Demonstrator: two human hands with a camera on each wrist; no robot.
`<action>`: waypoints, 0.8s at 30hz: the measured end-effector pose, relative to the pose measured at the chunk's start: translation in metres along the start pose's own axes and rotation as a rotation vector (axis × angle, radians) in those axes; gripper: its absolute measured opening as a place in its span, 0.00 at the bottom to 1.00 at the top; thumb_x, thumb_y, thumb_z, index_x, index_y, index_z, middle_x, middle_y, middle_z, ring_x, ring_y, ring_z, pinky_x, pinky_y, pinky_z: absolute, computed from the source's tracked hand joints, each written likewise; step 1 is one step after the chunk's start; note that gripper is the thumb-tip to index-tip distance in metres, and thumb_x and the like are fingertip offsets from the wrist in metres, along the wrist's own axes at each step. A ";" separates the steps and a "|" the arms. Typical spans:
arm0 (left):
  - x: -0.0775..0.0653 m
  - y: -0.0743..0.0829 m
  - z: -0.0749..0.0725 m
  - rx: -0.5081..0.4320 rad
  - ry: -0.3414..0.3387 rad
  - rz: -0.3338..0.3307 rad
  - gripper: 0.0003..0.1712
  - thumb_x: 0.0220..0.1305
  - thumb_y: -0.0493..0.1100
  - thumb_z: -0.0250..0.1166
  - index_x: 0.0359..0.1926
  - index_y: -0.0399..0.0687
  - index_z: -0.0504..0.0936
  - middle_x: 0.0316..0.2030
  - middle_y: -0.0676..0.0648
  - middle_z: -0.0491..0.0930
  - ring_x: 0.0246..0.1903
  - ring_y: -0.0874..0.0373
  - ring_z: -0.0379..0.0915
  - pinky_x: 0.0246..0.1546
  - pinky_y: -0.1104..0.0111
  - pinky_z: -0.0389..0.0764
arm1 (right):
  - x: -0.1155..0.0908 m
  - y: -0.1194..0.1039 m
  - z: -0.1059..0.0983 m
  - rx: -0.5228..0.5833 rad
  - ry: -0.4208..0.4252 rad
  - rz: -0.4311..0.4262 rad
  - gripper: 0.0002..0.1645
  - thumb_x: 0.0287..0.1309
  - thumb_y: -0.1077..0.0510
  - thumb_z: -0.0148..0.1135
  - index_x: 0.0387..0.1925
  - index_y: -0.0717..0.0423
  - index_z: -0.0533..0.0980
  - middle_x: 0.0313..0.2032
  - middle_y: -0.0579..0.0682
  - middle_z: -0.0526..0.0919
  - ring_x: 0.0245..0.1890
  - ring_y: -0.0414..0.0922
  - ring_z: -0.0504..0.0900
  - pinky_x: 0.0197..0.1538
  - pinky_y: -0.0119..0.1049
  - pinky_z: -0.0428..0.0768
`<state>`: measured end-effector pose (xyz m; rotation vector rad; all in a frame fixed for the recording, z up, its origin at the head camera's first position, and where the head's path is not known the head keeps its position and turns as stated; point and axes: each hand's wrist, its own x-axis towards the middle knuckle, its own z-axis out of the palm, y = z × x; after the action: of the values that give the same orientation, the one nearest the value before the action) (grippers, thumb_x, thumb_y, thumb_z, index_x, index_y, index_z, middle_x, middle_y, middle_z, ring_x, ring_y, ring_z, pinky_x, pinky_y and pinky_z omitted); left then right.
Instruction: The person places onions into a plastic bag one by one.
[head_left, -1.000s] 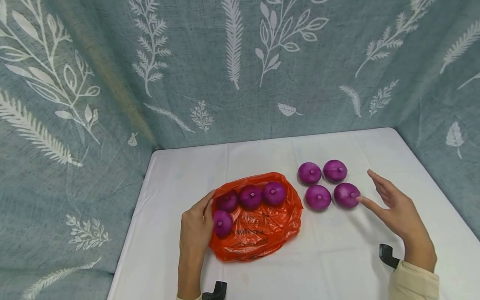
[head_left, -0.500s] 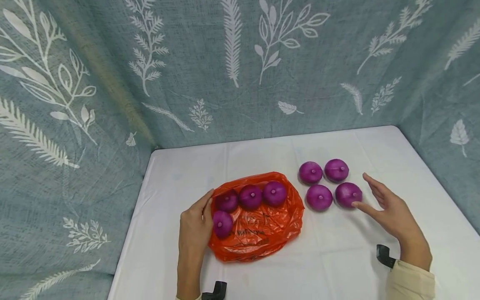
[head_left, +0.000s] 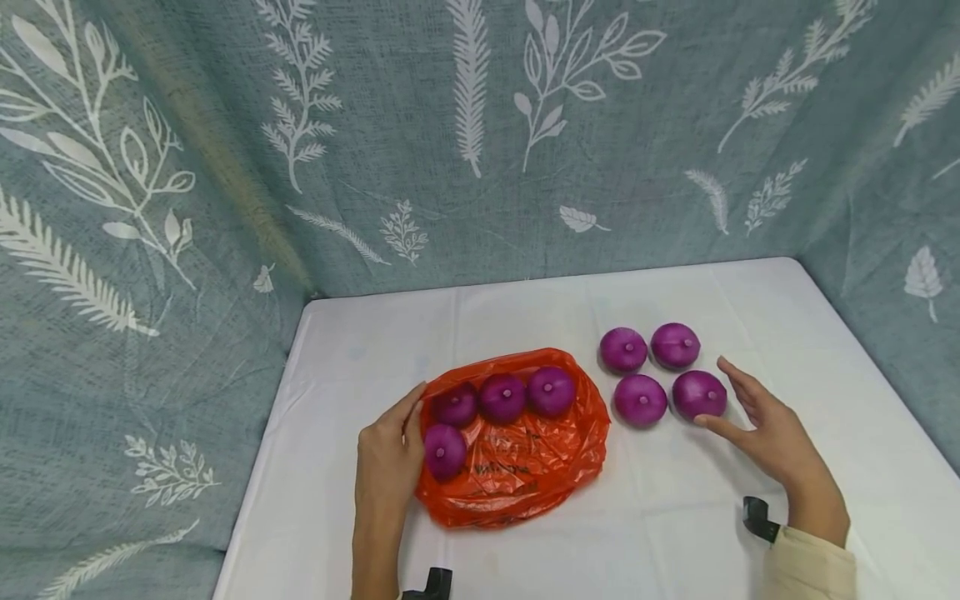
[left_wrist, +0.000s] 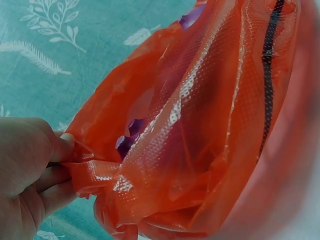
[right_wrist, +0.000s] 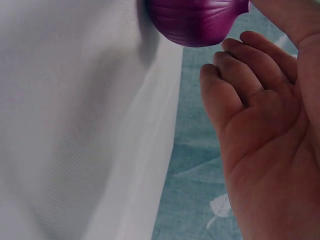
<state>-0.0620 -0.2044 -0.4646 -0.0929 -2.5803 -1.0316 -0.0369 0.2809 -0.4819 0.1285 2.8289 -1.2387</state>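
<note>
My left hand pinches the left rim of a red plastic bag. Fingers and thumb on the gathered edge show in the left wrist view. Inside the bag lie several red onions, three along the back and one by my left hand. My right hand reaches around the nearest right onion, thumb at its front and fingers spread to its right. In the right wrist view, that onion sits just beyond the fingertips, and the palm holds nothing.
Three more red onions stand close by: one at back left, one at back right and one at front left. A white cloth covers the table. Leaf-patterned blue-green curtains enclose it.
My right hand has moved left toward the near right onion, its thumb now in front of it. My left hand stays at the bag's rim. The onions have kept their places.
</note>
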 end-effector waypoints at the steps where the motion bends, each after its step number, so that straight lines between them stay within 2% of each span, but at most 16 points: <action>1: 0.000 0.000 0.000 0.000 0.001 0.003 0.20 0.76 0.36 0.65 0.65 0.45 0.85 0.58 0.41 0.86 0.58 0.46 0.84 0.55 0.53 0.86 | 0.000 0.000 0.001 -0.001 0.001 -0.004 0.62 0.62 0.42 0.77 0.86 0.41 0.49 0.79 0.70 0.58 0.73 0.77 0.63 0.68 0.76 0.65; 9: 0.000 -0.001 0.001 0.000 0.010 0.013 0.20 0.76 0.36 0.65 0.65 0.45 0.85 0.58 0.41 0.86 0.59 0.46 0.83 0.57 0.53 0.84 | 0.003 0.001 0.006 -0.026 0.013 -0.028 0.62 0.61 0.43 0.78 0.86 0.46 0.51 0.78 0.71 0.59 0.72 0.77 0.64 0.68 0.76 0.65; 24: 0.000 -0.001 -0.001 -0.015 0.016 0.015 0.19 0.76 0.36 0.65 0.64 0.44 0.85 0.58 0.41 0.86 0.59 0.46 0.83 0.57 0.53 0.84 | 0.007 0.002 0.010 -0.054 -0.002 -0.022 0.62 0.61 0.44 0.78 0.85 0.49 0.51 0.78 0.70 0.59 0.72 0.77 0.64 0.68 0.76 0.65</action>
<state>-0.0618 -0.2056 -0.4641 -0.1076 -2.5541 -1.0417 -0.0439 0.2755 -0.4906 0.0946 2.8665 -1.1652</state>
